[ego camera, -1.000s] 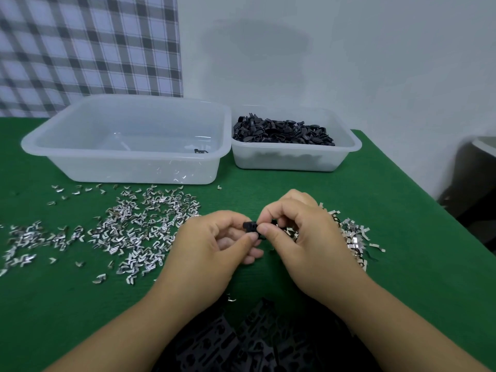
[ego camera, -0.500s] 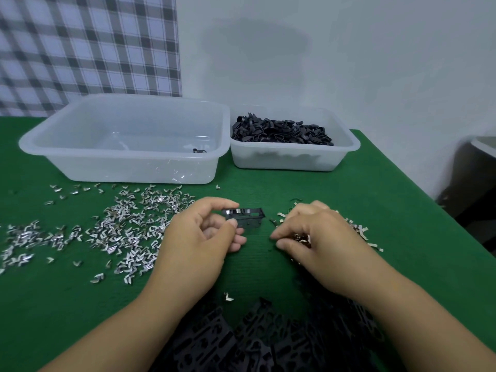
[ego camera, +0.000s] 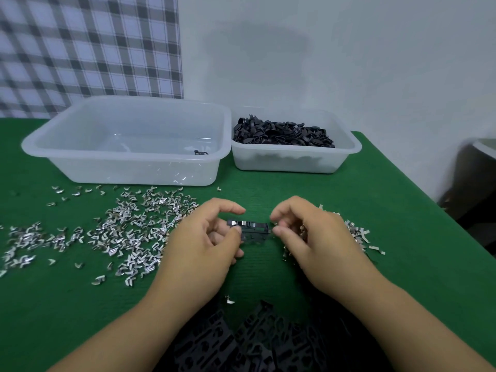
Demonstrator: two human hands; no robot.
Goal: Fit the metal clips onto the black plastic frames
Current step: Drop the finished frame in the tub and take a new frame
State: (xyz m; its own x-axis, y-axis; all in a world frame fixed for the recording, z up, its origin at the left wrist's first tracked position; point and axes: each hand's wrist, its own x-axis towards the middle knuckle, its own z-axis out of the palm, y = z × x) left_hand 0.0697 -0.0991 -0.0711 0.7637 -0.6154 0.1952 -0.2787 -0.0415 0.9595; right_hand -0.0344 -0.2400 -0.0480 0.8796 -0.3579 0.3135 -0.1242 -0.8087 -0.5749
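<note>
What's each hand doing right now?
Left hand: holds the rectangular black plastic frame.
Right hand: apparently pinches a small silver metal clip at the frame's end.

Left hand (ego camera: 203, 238) and right hand (ego camera: 318, 237) both pinch, fingertips facing inward

Even, soft light; wide-angle bending at edges (left side slightly blurred).

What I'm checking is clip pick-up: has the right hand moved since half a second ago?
Yes. Against the loose metal clips on its right, the right hand has shifted slightly left, to the black plastic frame.
</note>
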